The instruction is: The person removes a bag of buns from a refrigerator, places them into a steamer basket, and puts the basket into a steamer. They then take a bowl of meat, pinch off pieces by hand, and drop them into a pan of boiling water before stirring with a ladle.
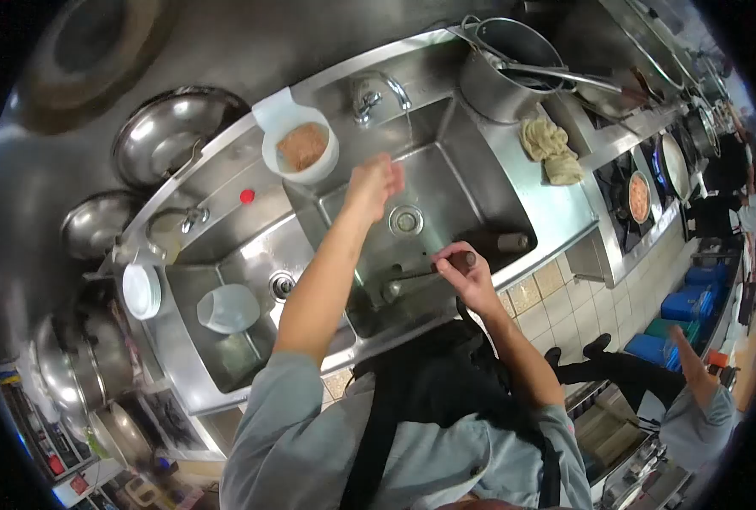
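Observation:
Over the right basin of the steel sink (471, 183), my left hand (375, 185) hangs in the air below the tap (378, 95). Its fingers are loosely bent, with no object visible in them. A thin stream of water falls from the spout. My right hand (470, 279), at the basin's front edge, is closed round the brown handle end of a ladle (392, 291). The ladle's small round head points left, low in the basin. A white plastic container (331, 157) with brownish-pink contents (302, 146) sits on the back ledge, left of the tap.
A translucent container (228, 308) lies in the left basin, and white lids (142, 291) rest beside it. A tall steel pot (501, 89) and a crumpled yellowish cloth (551, 150) stand at the right. Beyond are stove pans (639, 197) and another person's arm (691, 365).

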`<state>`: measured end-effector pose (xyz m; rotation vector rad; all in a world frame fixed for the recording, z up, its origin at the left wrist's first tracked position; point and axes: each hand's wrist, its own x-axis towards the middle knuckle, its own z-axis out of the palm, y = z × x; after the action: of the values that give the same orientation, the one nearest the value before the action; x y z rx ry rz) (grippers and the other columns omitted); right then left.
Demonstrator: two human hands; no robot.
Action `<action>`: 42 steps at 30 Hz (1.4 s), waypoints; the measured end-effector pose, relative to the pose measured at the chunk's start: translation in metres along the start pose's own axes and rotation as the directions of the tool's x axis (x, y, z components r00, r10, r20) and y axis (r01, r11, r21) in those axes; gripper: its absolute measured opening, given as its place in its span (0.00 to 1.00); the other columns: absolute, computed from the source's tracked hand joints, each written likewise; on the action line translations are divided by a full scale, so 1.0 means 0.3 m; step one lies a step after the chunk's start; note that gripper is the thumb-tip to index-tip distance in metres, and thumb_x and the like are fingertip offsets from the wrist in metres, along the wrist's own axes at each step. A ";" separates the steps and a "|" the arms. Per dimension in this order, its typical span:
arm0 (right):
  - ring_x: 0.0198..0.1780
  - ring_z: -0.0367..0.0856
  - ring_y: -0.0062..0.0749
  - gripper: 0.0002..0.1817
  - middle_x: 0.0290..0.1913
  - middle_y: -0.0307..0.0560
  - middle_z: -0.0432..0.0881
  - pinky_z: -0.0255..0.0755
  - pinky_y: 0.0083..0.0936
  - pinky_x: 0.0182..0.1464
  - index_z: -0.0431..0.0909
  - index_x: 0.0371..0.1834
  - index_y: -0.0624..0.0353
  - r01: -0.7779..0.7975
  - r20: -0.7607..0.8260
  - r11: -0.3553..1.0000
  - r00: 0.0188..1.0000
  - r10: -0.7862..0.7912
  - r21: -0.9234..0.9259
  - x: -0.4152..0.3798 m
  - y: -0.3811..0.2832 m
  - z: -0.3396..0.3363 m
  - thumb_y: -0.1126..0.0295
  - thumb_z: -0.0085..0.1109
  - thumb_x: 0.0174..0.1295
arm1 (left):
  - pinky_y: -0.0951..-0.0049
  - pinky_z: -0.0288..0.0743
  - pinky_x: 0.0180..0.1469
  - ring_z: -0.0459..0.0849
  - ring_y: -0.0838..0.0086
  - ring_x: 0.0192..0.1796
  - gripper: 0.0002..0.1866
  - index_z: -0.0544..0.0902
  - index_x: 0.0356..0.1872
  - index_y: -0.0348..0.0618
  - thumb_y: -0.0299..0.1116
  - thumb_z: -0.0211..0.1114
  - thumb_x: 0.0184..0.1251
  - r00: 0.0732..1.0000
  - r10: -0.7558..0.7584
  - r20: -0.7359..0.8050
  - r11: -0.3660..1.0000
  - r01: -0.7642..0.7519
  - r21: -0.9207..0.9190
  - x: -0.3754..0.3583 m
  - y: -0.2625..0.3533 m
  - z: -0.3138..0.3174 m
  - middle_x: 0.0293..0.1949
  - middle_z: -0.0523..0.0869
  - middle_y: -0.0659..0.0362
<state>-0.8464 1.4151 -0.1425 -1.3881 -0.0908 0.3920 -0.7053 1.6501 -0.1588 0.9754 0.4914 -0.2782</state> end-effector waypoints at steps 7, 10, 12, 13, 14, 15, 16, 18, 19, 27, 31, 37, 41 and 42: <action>0.30 0.75 0.24 0.11 0.29 0.39 0.76 0.75 0.28 0.44 0.75 0.45 0.62 0.184 -0.428 0.956 0.901 -0.071 0.229 0.242 -0.111 -0.146 0.67 0.63 0.68 | 0.68 0.82 0.41 0.80 0.68 0.38 0.09 0.74 0.46 0.38 0.32 0.58 0.71 0.942 -0.134 -0.308 0.565 -0.183 -0.804 0.799 0.192 0.157 0.39 0.79 0.52; 0.29 0.72 0.23 0.08 0.29 0.38 0.74 0.74 0.27 0.40 0.75 0.44 0.62 0.152 -0.441 0.947 0.898 -0.013 0.282 0.283 -0.129 -0.177 0.70 0.61 0.68 | 0.68 0.80 0.48 0.79 0.67 0.54 0.10 0.74 0.47 0.41 0.32 0.61 0.69 0.932 0.072 -0.355 0.751 -0.285 -0.596 0.870 0.086 0.157 0.48 0.80 0.56; 0.31 0.74 0.22 0.09 0.32 0.38 0.76 0.72 0.25 0.37 0.75 0.46 0.62 0.049 -0.387 0.988 0.922 0.012 0.148 0.350 -0.151 -0.152 0.74 0.62 0.67 | 0.66 0.79 0.52 0.79 0.66 0.56 0.11 0.75 0.49 0.41 0.33 0.60 0.70 0.985 0.082 -0.152 0.755 -0.160 -0.636 0.757 0.027 0.176 0.50 0.81 0.55; 0.31 0.74 0.22 0.09 0.32 0.38 0.76 0.72 0.25 0.37 0.75 0.46 0.62 0.052 -0.389 0.988 0.921 0.009 0.147 0.400 -0.170 -0.135 0.74 0.62 0.67 | 0.64 0.77 0.57 0.79 0.65 0.58 0.12 0.76 0.50 0.41 0.35 0.59 0.71 0.993 0.099 0.063 0.760 -0.034 -0.649 0.704 0.015 0.192 0.51 0.82 0.55; 0.32 0.75 0.21 0.10 0.34 0.38 0.77 0.72 0.24 0.37 0.75 0.47 0.62 0.012 -0.322 0.995 0.947 0.020 0.098 0.439 -0.184 -0.105 0.75 0.63 0.66 | 0.64 0.77 0.57 0.79 0.65 0.58 0.12 0.76 0.50 0.41 0.35 0.59 0.71 0.995 0.086 0.059 0.762 -0.027 -0.647 0.635 -0.008 0.198 0.51 0.82 0.55; 0.34 0.76 0.21 0.11 0.36 0.38 0.78 0.72 0.22 0.37 0.76 0.48 0.62 -0.028 -0.248 0.998 0.968 0.039 0.048 0.476 -0.184 -0.071 0.76 0.64 0.64 | 0.63 0.75 0.59 0.79 0.65 0.60 0.14 0.76 0.53 0.44 0.38 0.58 0.73 0.990 0.027 0.142 0.857 0.050 -0.513 0.561 -0.025 0.195 0.54 0.82 0.55; 0.36 0.77 0.20 0.11 0.38 0.38 0.79 0.73 0.21 0.38 0.77 0.47 0.61 -0.045 -0.219 0.998 0.974 0.054 0.047 0.521 -0.174 -0.040 0.77 0.65 0.64 | 0.63 0.72 0.62 0.78 0.65 0.61 0.15 0.77 0.56 0.47 0.41 0.57 0.76 0.975 -0.037 0.218 0.925 0.116 -0.362 0.501 -0.038 0.183 0.57 0.81 0.55; 0.39 0.78 0.20 0.11 0.40 0.38 0.80 0.73 0.20 0.40 0.77 0.47 0.61 -0.060 -0.188 0.997 0.980 0.066 0.040 0.608 -0.137 0.017 0.77 0.66 0.63 | 0.63 0.72 0.62 0.78 0.66 0.62 0.19 0.75 0.61 0.47 0.45 0.55 0.77 0.965 -0.025 0.262 0.952 0.103 -0.290 0.398 -0.082 0.135 0.59 0.80 0.56; 0.38 0.78 0.20 0.11 0.39 0.38 0.80 0.74 0.20 0.39 0.78 0.47 0.61 0.013 -0.159 1.000 0.987 -0.014 -0.008 0.650 -0.103 0.045 0.77 0.66 0.63 | 0.63 0.72 0.63 0.77 0.68 0.63 0.23 0.73 0.65 0.47 0.48 0.52 0.79 0.952 -0.014 0.307 0.973 0.083 -0.214 0.351 -0.100 0.110 0.60 0.80 0.56; 0.37 0.79 0.17 0.09 0.37 0.37 0.80 0.73 0.17 0.37 0.78 0.44 0.61 0.120 -0.043 0.990 0.991 -0.124 -0.076 0.826 -0.092 0.193 0.76 0.66 0.64 | 0.74 0.72 0.58 0.80 0.75 0.54 0.22 0.80 0.54 0.35 0.46 0.53 0.78 0.951 0.300 -0.068 0.940 -0.307 -0.150 0.233 -0.070 0.002 0.50 0.83 0.58; 0.35 0.78 0.16 0.06 0.35 0.37 0.81 0.73 0.17 0.40 0.78 0.41 0.62 0.197 -0.193 0.980 0.962 -0.192 0.003 0.797 -0.107 0.160 0.74 0.65 0.66 | 0.69 0.74 0.58 0.82 0.69 0.51 0.18 0.77 0.55 0.37 0.42 0.55 0.76 0.992 0.108 -0.060 0.918 -0.123 -0.377 0.411 0.052 0.031 0.50 0.82 0.57; 0.34 0.76 0.19 0.07 0.34 0.37 0.79 0.72 0.19 0.39 0.76 0.42 0.63 0.225 -0.430 0.974 0.882 -0.191 0.028 0.657 -0.148 0.059 0.72 0.63 0.69 | 0.66 0.75 0.54 0.80 0.66 0.50 0.15 0.73 0.53 0.43 0.37 0.60 0.70 0.962 0.000 -0.272 0.481 -0.239 -0.844 0.708 0.185 0.165 0.45 0.78 0.57; 0.36 0.77 0.19 0.08 0.36 0.38 0.78 0.72 0.19 0.40 0.76 0.44 0.62 0.241 -0.394 0.970 0.896 -0.205 0.042 0.616 -0.172 0.002 0.74 0.63 0.68 | 0.63 0.82 0.47 0.82 0.69 0.41 0.10 0.77 0.41 0.43 0.39 0.55 0.72 0.945 -0.121 -0.303 0.463 -0.216 -0.860 0.808 0.162 0.155 0.42 0.82 0.58; 0.36 0.77 0.19 0.08 0.36 0.38 0.78 0.72 0.19 0.40 0.76 0.44 0.62 0.235 -0.402 0.971 0.894 -0.200 0.041 0.615 -0.181 -0.002 0.74 0.63 0.68 | 0.64 0.82 0.46 0.82 0.70 0.43 0.11 0.77 0.42 0.44 0.40 0.55 0.72 0.970 -0.021 -0.242 0.457 -0.206 -0.866 0.809 0.129 0.143 0.41 0.82 0.59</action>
<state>-0.6624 1.4670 -0.1206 -1.3282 0.1025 -0.0770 -0.4687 1.6330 -0.2361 -0.0406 0.6801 0.2160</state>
